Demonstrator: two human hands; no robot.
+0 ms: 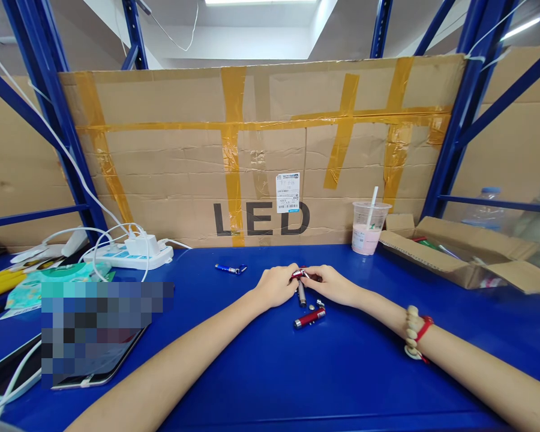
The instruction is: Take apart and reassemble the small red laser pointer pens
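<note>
My left hand [276, 285] and my right hand [330, 284] meet at the middle of the blue table [261, 372], fingers curled around a small red and silver keychain flashlight [299, 274] held between them. Just below the hands lie a grey flashlight [302, 294] and a red flashlight [309, 318], with small silver parts [318, 304] beside them. A blue flashlight [230, 269] lies apart to the left. My right wrist wears a bead bracelet [413, 340].
A taped cardboard sheet marked LED [261, 150] stands behind. A plastic cup with pink drink and straw [368, 231] sits back right, beside an open cardboard box [459, 255]. A white power strip with cables [132, 252] and a tablet [94, 354] are left.
</note>
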